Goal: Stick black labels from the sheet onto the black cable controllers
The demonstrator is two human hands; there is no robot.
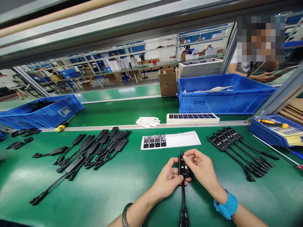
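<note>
My left hand (169, 179) is closed around a small black cable controller (184, 170), gripping it from the left and below. Its loop end points away from me and its cables hang toward me. On its face lies a black label with red and white marks. The thumb and fingers of my right hand (200, 165) pinch the controller's upper right edge; whether they also hold the label I cannot tell. Just beyond, a white label sheet (182, 139) carries several black labels at its left end. Several labelled controllers (217, 142) lie in a row at right.
A pile of black controllers with cables (92, 146) lies at left. Behind are a white glove (148, 122), a stack of label sheets (193, 120) and a blue bin (217, 102). Another blue bin (68, 108) stands far left. A person (258, 75) is beyond the frame post.
</note>
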